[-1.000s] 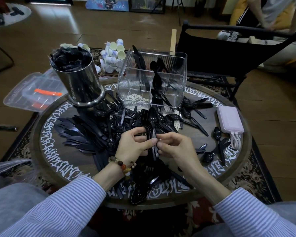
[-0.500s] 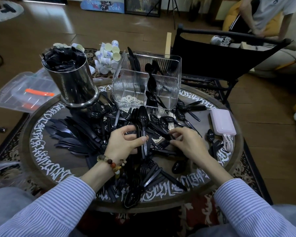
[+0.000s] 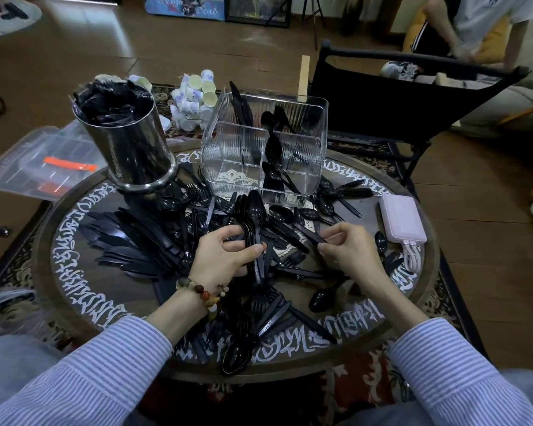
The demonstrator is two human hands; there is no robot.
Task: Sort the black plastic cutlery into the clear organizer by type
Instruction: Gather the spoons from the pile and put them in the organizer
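— Left hand (image 3: 225, 259)?
— Curled round a stack of spoons (image 3: 254, 222), bowls pointing at the clear organizer (image 3: 263, 149).
— Right hand (image 3: 348, 250)?
— Pinching one spoon handle (image 3: 310, 235), right of the stack, nearer than the organizer.

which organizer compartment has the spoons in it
The front right compartment of the clear organizer; the front left one holds no cutlery.

one head-worn wide-angle view, looking forward and steeply down from just above the round table (image 3: 74, 290), close over both forearms; the wooden floor and a black chair (image 3: 413, 109) fill the far, upper edge.
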